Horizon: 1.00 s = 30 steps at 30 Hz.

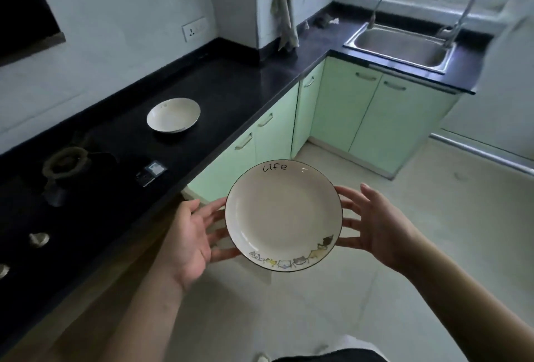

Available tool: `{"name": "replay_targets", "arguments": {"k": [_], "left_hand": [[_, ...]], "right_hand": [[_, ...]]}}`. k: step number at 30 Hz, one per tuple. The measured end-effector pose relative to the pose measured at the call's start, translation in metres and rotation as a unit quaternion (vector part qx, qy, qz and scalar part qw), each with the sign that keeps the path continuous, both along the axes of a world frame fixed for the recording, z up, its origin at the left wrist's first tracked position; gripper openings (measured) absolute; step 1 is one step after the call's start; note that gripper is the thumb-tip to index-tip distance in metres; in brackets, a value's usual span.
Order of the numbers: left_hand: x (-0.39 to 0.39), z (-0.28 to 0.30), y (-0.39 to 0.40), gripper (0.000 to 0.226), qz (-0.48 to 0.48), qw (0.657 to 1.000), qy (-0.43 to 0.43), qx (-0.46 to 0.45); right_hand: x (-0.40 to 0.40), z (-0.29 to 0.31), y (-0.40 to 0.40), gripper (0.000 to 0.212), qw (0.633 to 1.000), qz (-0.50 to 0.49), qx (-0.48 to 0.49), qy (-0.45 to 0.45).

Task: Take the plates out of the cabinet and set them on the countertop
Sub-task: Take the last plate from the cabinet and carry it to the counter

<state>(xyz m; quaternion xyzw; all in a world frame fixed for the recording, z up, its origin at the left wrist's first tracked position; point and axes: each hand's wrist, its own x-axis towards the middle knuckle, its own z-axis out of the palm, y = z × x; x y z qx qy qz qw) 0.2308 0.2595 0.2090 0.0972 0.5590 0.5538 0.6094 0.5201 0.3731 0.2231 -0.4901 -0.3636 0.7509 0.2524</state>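
Two hands point(190, 239) point(381, 228) under an empty plate point(283, 214), another plate point(173, 115) on countertop point(231, 87)

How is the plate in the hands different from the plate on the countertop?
The held plate is carried over the floor by the left hand and right hand; the countertop plate rests on the black countertop. The held plate shows "Life" and cartoon drawings on its rim; the countertop plate looks nearly plain. Both are round and white.
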Motion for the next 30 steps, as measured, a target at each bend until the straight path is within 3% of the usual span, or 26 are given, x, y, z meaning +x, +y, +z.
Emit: {"name": "replay_targets", "arguments": {"k": [9, 19, 30], "left_hand": [[0.076, 0.008, 0.117, 0.060, -0.081, 0.996, 0.029, 0.009], [0.181, 0.018, 0.229, 0.059, -0.088, 0.995, 0.041, -0.004], [0.163, 0.014, 0.282, 0.061, -0.021, 0.999, 0.034, -0.027]], "right_hand": [[0.086, -0.004, 0.069, 0.048, 0.996, -0.091, -0.006, 0.002], [0.193, -0.008, 0.172, 0.045, 0.994, -0.102, -0.014, 0.040], [0.170, -0.020, 0.262, 0.048, 0.997, -0.035, -0.036, 0.058]]}}
